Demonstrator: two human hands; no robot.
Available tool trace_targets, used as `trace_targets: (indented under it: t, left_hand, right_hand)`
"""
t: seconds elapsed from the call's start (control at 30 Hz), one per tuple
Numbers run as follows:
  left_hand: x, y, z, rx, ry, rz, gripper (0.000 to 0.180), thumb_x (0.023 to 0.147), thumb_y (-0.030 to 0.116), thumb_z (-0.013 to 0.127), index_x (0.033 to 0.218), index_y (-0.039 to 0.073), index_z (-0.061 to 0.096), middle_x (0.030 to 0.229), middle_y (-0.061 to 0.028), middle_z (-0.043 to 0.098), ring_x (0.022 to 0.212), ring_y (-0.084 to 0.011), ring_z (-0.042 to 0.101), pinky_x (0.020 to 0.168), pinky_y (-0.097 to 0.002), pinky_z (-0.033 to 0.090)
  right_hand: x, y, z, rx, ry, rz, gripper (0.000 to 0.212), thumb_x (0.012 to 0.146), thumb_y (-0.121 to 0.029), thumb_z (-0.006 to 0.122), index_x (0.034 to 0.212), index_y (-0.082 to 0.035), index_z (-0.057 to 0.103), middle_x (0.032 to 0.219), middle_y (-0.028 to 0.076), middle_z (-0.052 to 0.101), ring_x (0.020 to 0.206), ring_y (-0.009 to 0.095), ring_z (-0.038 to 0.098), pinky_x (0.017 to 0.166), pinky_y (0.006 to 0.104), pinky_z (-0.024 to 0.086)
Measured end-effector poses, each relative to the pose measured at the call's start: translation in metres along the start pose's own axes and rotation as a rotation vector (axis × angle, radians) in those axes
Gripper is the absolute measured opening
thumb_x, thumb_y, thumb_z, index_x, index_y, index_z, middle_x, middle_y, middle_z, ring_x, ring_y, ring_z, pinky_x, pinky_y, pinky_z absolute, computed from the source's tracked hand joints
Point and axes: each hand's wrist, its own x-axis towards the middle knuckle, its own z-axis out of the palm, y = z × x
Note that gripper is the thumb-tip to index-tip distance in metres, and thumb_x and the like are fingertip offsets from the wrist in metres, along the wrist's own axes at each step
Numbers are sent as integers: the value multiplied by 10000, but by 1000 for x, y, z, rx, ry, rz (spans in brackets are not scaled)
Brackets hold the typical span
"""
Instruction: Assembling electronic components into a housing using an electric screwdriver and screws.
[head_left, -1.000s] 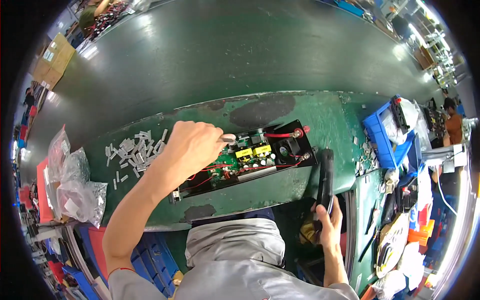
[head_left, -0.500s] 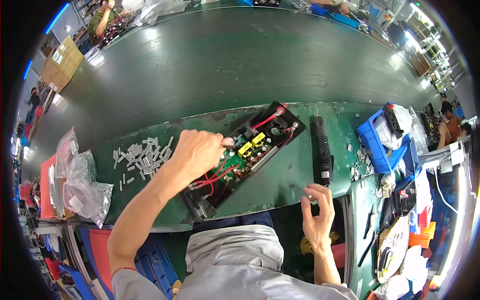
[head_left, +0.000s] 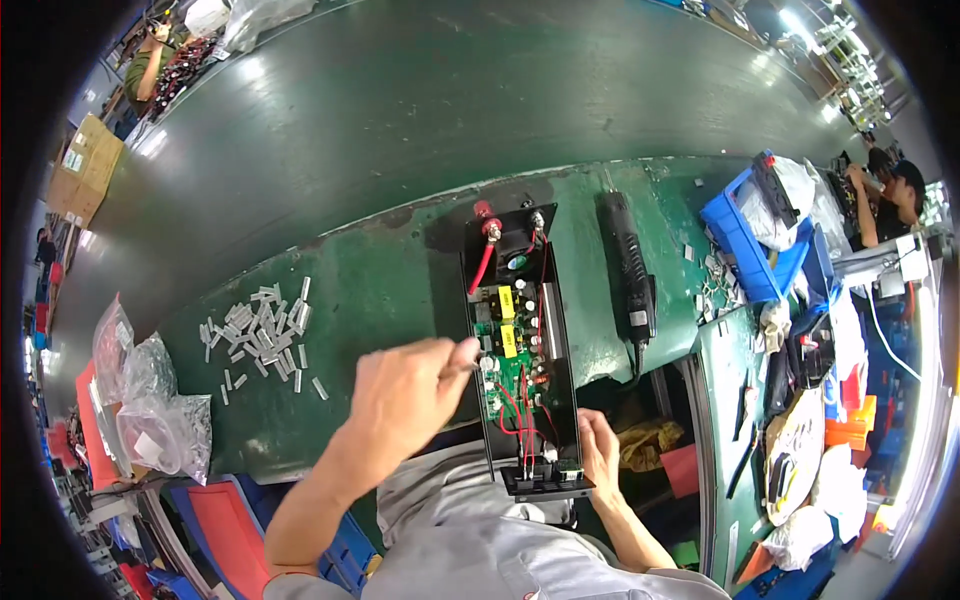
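Note:
An open black power inverter [head_left: 562,375] stands nearly upright in view at the front edge of the bench, its lower end over my lap. Inside are a green circuit board, yellow-wrapped transformers, red wires and a red terminal at the far end. My left hand [head_left: 405,395] is closed in a pinch at the left rim of the housing; what its fingers hold, if anything, is hidden. By the near right side, my right hand [head_left: 602,455] grips the housing, its fingertips partly covered. A black electric screwdriver [head_left: 630,265] lies to the right of the inverter.
Small grey rectangular sleeves [head_left: 262,330] lie in a loose pile on the left. Plastic bags [head_left: 160,420] are at the far left. On the right are a blue bin [head_left: 745,235] and scattered small metal pieces [head_left: 718,285]. Another person [head_left: 890,200] works beyond the bin.
The inverter has turned from a slant to nearly straight and shifted toward me. My right hand has come in to its near right side. My left hand has moved from over the board to the left rim.

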Motion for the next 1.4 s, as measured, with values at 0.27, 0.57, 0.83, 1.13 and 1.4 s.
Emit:
trace_targets:
  t: [0.27,0.57,0.83,1.13,1.4]
  left_hand:
    - [51,-29,-22,325,3,695,341,771,208,808,1081,123,696,1172,5,677,1176,-186,623,697,-327,596]
    - [30,-35,-12,377,72,751,380,695,433,821,805,120,636,870,6,600,869,-156,609,606,-286,546]
    - [-10,-6,8,311,200,406,306,744,363,852,732,131,654,704,13,594,695,-172,597,534,-312,480]
    - [-50,-25,-36,-76,596,-3,71,909,117,738,926,52,715,860,-68,704,675,-138,611,585,-261,452]
    - [-68,-17,-19,-426,591,182,535,1101,389,335,1081,-27,671,989,-203,703,866,-289,675,804,-349,513]
  right_hand:
    - [-33,36,19,287,-264,149,275,1050,-255,571,1218,-39,594,982,45,657,839,146,605,792,305,532]
    - [-28,-11,-39,982,-159,240,672,961,-660,497,1168,-30,605,994,108,705,648,242,682,559,322,535]
    - [49,-96,-21,264,-27,-204,349,1073,-252,524,1338,-25,540,955,55,705,638,81,583,538,216,432]
    - [73,-106,-10,197,84,-249,383,1079,-241,514,1384,-13,549,899,38,682,596,43,515,496,190,394]
    - [24,-126,2,-90,278,-697,244,999,-76,577,1214,36,606,990,82,635,758,78,549,648,206,422]
